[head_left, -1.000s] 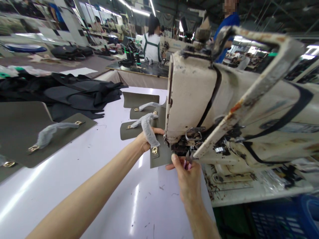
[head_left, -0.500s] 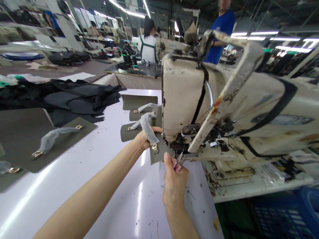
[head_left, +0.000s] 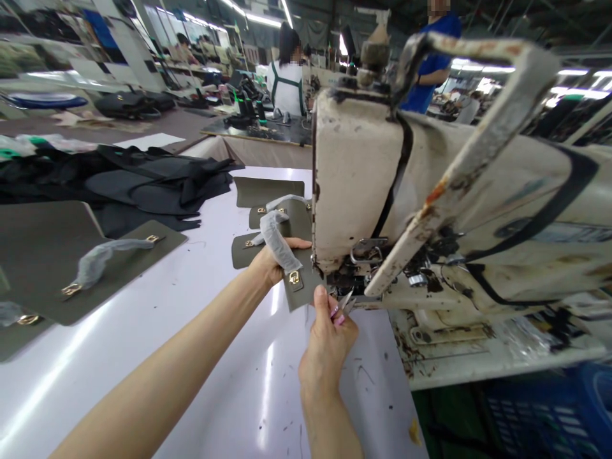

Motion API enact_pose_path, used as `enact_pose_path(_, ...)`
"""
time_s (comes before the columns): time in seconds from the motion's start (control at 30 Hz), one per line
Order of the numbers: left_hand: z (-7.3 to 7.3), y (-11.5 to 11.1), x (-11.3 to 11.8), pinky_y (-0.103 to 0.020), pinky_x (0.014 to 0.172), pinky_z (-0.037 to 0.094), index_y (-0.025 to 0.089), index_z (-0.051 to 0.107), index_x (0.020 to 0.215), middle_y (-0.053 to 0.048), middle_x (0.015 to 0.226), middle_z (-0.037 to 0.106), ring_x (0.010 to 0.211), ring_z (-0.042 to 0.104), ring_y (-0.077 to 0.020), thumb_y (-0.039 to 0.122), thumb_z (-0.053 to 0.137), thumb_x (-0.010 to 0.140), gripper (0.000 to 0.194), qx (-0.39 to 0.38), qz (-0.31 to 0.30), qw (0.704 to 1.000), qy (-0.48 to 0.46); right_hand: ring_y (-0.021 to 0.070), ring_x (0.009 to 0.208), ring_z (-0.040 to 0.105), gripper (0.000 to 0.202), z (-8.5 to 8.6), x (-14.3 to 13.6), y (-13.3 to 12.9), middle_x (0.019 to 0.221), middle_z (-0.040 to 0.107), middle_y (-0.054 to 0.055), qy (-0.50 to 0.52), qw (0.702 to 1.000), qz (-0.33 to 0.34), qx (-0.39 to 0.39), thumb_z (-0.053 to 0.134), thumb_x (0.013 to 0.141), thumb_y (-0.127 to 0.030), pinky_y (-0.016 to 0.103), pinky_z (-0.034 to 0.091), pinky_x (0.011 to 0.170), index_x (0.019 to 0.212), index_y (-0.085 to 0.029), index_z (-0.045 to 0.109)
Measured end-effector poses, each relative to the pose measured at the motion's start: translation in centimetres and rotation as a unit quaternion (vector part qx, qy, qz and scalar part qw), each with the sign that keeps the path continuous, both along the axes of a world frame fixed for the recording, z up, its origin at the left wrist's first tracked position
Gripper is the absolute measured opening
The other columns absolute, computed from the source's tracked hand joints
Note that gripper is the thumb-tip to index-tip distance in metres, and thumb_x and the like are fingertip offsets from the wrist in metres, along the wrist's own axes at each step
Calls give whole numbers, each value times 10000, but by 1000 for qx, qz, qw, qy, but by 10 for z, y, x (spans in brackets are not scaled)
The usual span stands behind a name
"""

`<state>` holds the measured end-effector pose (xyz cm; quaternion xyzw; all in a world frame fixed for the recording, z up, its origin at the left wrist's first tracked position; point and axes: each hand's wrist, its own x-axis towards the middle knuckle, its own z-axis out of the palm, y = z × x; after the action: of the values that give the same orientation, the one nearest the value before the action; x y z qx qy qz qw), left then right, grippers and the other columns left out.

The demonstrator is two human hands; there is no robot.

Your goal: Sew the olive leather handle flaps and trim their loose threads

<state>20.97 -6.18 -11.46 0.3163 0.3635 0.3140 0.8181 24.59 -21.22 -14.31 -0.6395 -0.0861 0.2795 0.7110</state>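
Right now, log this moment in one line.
left grip: on olive panel; right grip: holding pink-handled scissors; sewing machine: near panel

Olive panel [head_left: 312,285] with gold buckle [head_left: 294,278]

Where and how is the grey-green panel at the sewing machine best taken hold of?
Probably at the left part of the panel, coming from the left and reaching under the wrapped handle: the panel's right side is hidden behind the sewing machine, while the handle arches over the left hand, leaving room there.
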Motion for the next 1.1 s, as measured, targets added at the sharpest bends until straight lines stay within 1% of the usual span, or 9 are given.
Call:
enact_pose_path(0.33, -14, -35, -29, -326, 649, 609, 61, 662, 939, -69, 755, 739, 633, 692, -191, 93, 704, 745, 201, -6, 153, 987, 42, 143, 661, 454, 379, -3, 6, -7, 629, 536, -1, -8, 1000, 26, 15, 703, 820, -481, 227, 394, 601, 673, -135, 652)
enact_pose_path(0.57, -21, -93, -37, -263, 638, 625, 116, 678, 912, -58, 851, 740, 668, 703, -162, 62, 714, 731, 192, -38, 299, 952, 60, 120, 603, 343, 425, 3, 27, -35, 582, 368, -35, -95, 984, 141, -50, 640, 853, -498, 229, 277, 538, 610, -152, 602)
enact_pose_path(0.77, -22, -142, -40, -199, 616, 603, 150, 685, 971, -43, 875, 735, 735, 705, -144, 78, 662, 806, 181, -88, 348, 931, 62, 117, 610, 275, 450, 5, 51, -45, 609, 277, -45, -131, 968, 211, -35, 609, 876, -479, 252, 219, 547, 570, -186, 457)
enact_pose_path(0.83, -19, -155, -51, -245, 659, 610, 160, 691, 974, -62, 901, 740, 789, 716, -177, 201, 673, 844, 138, -70, 281, 954, 72, 120, 620, 278, 436, 5, 56, -44, 617, 285, -42, -123, 967, 221, -21, 613, 871, -466, 255, 223, 557, 576, -185, 459)
enact_pose_path(0.87, -17, -161, -59, -262, 657, 607, 155, 700, 930, -77, 872, 740, 771, 718, -190, 300, 658, 870, 162, -65, 203, 973, 83, 120, 622, 277, 429, 5, 58, -43, 618, 289, -41, -118, 968, 222, -18, 616, 868, -462, 257, 225, 559, 577, -183, 470)
enact_pose_path(0.93, -13, -170, -79, -256, 548, 565, 134, 692, 736, -96, 686, 706, 594, 681, -184, 510, 548, 913, 439, -53, -13, 989, 139, 120, 621, 265, 423, 3, 59, -41, 615, 287, -41, -112, 969, 220, -17, 622, 861, -461, 259, 223, 559, 575, -177, 493)
enact_pose_path(1.0, -8, -174, -99, -226, 401, 445, 143, 614, 556, -77, 488, 603, 397, 548, -140, 628, 415, 926, 641, 9, -154, 956, 251, 120, 618, 260, 412, 0, 59, -41, 612, 294, -41, -110, 970, 214, -15, 629, 855, -458, 259, 227, 558, 581, -169, 523)
enact_pose_path(1.03, -7, -174, -106, -227, 394, 427, 155, 603, 549, -68, 477, 587, 395, 530, -139, 640, 401, 925, 646, 76, -167, 933, 309, 121, 617, 266, 406, -2, 58, -41, 609, 305, -40, -110, 971, 211, -13, 635, 851, -458, 257, 236, 558, 586, -165, 540)
enact_pose_path(1.1, -5, -167, -113, -266, 488, 501, 185, 666, 678, -70, 616, 659, 545, 612, -186, 608, 454, 917, 531, 267, -113, 867, 405, 124, 615, 299, 390, -5, 57, -40, 605, 352, -34, -105, 973, 204, -9, 654, 837, -461, 252, 270, 560, 605, -154, 587)
